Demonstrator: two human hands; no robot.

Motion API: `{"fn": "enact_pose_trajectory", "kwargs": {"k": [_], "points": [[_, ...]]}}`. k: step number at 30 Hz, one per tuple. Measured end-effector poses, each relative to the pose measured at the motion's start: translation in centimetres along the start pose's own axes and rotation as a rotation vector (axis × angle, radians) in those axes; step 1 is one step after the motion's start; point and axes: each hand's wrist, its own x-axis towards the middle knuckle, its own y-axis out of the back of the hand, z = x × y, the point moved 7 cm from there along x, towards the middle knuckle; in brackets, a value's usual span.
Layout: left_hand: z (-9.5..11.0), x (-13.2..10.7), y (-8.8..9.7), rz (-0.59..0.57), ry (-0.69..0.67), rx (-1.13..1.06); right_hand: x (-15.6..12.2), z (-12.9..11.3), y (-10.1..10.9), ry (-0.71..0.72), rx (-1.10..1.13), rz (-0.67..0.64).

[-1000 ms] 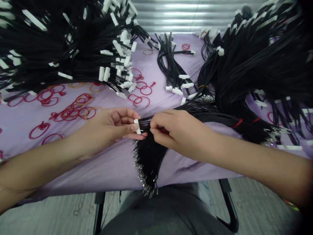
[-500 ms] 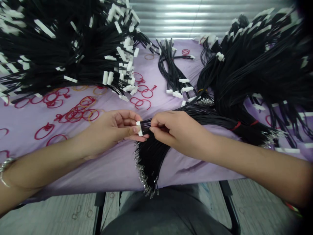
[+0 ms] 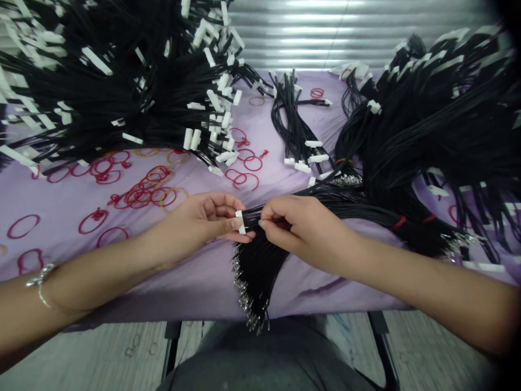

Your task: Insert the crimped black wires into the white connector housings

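Note:
My left hand pinches a small white connector between thumb and fingers. Black wires run out of the connector to the right, and my right hand is closed on them right beside it. Under both hands lies a bundle of loose black wires with metal-tipped ends, fanning toward the table's front edge. The purple cloth-covered table carries everything.
A big heap of black wires with white connectors fills the back left. Another large heap fills the right. A smaller bundle lies at the back centre. Red and yellow rubber bands are scattered on the cloth. Corrugated metal wall behind.
The view has tilted a little, so everything sits lower in the frame. Both hands keep the same hold on connector and wires; a bracelet on my left wrist has come into view.

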Motion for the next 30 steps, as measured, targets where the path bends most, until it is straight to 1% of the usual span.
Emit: {"fn": "enact_pose_trajectory", "kwargs": {"k": [5, 7, 9, 10, 12, 14, 15, 16, 17, 19, 20, 21, 23, 25, 26, 28, 30], "points": [[0.1, 0.0, 0.2, 0.02, -0.002, -0.012, 0.1, -0.1, -0.7, 0.02, -0.039, -0.018], [-0.2, 0.1, 0.1, 0.007, 0.013, -0.007, 0.1, -0.2, -0.9, 0.058, -0.072, -0.006], [-0.4, 0.2, 0.0, -0.017, 0.005, -0.001, -0.2, -0.6, -0.7, 0.131, -0.107, 0.031], [-0.2, 0.2, 0.0, -0.024, -0.019, 0.0, -0.4, -0.9, -0.4, 0.187, -0.124, 0.066], [0.8, -0.1, 0.0, -0.024, -0.095, 0.014, -1.2, -1.9, 0.9, 0.323, -0.178, 0.187], [2.6, -0.8, 0.0, -0.007, -0.202, 0.068, -2.4, -3.2, 2.3, 0.443, -0.234, 0.335], [3.6, -1.3, -0.1, -0.005, -0.265, 0.119, -3.0, -3.8, 2.8, 0.486, -0.242, 0.379], [4.7, -1.8, -0.2, 0.003, -0.342, 0.191, -3.5, -4.4, 2.9, 0.529, -0.233, 0.387], [5.7, -2.4, -0.3, 0.017, -0.412, 0.27, -4.0, -4.9, 2.8, 0.577, -0.221, 0.368], [6.6, -3.2, -1.0, -0.025, -0.485, 0.39, -4.6, -5.5, 1.5, 0.673, -0.226, 0.258], [6.8, -3.4, -1.5, -0.063, -0.514, 0.414, -4.7, -5.4, 0.8, 0.69, -0.262, 0.212], [6.9, -3.5, -1.9, -0.096, -0.538, 0.448, -4.5, -5.0, 0.1, 0.659, -0.3, 0.177], [7.2, -3.7, -2.4, -0.11, -0.616, 0.609, -3.5, -3.4, -0.9, 0.519, -0.364, 0.123], [7.9, -4.2, -3.0, -0.051, -0.771, 0.931, -2.5, -1.9, -1.5, 0.403, -0.382, 0.074], [8.2, -4.5, -3.5, -0.031, -0.874, 1.124, -2.1, -1.4, -1.6, 0.375, -0.379, 0.059], [8.4, -5.2, -4.5, -0.02, -1.064, 1.464, -1.6, -1.0, -1.6, 0.372, -0.356, 0.041], [8.3, -5.5, -5.2, -0.033, -1.216, 1.669, -1.2, -0.8, -1.4, 0.366, -0.333, 0.023]]}}
